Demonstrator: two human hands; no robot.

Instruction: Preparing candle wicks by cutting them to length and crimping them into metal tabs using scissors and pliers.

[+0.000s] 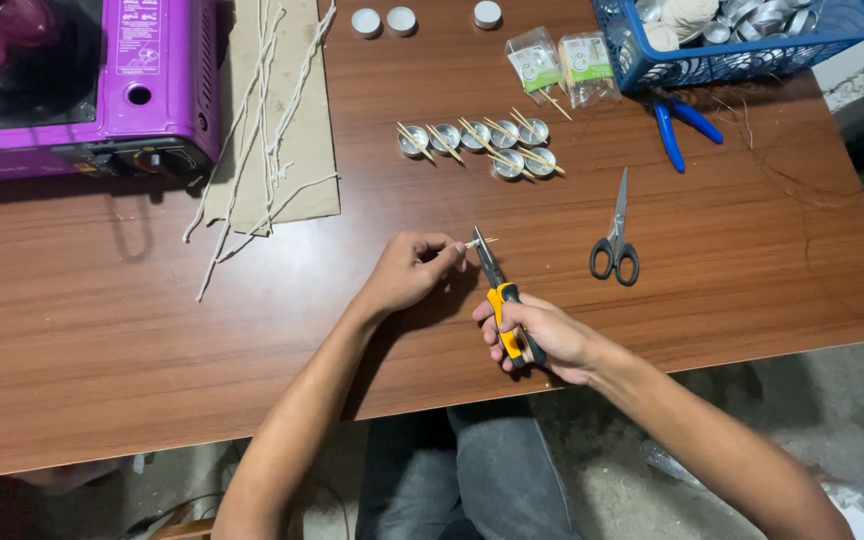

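Pinching wick [482, 242] in left hand [410, 272], right hand [542, 338] clamped on pliers [500, 292]; best squeezed gently, square to wick.

Right hand [537, 338] closed around yellow-handled pliers [500, 290], tips meeting a small stick [480, 242] pinched by left hand [414, 270]. Beyond: metal cups [487, 143] (sticks laid across), scissors [616, 240], blue basket [652, 62], purple stove [102, 80], strings [262, 130] on cardboard [307, 150].

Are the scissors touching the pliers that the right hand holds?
Apart. The head view shows bare table between the scissors and the pliers in the right hand.
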